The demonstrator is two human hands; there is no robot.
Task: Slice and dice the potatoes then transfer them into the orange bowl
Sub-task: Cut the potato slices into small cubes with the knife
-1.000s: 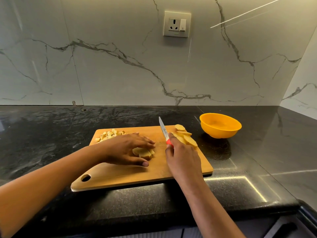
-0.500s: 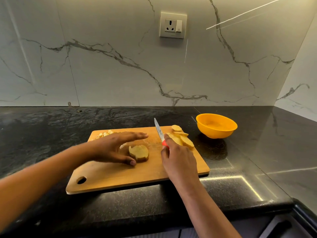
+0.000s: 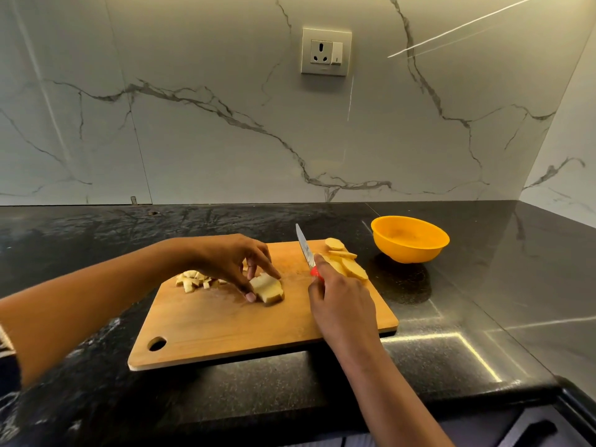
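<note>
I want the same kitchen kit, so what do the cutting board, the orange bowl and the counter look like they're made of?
Cutting board: probably wood, since it is pale brown with faint grain lines and a matte finish.
Orange bowl: likely plastic, given its uniform colour, thin rim and soft sheen.
Counter: polished dark stone, perhaps granite; it is speckled black and reflects light like a mirror.

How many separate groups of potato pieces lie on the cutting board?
3: diced pile far left, stack held by left hand, slices beside the knife. Some may be hidden.
</note>
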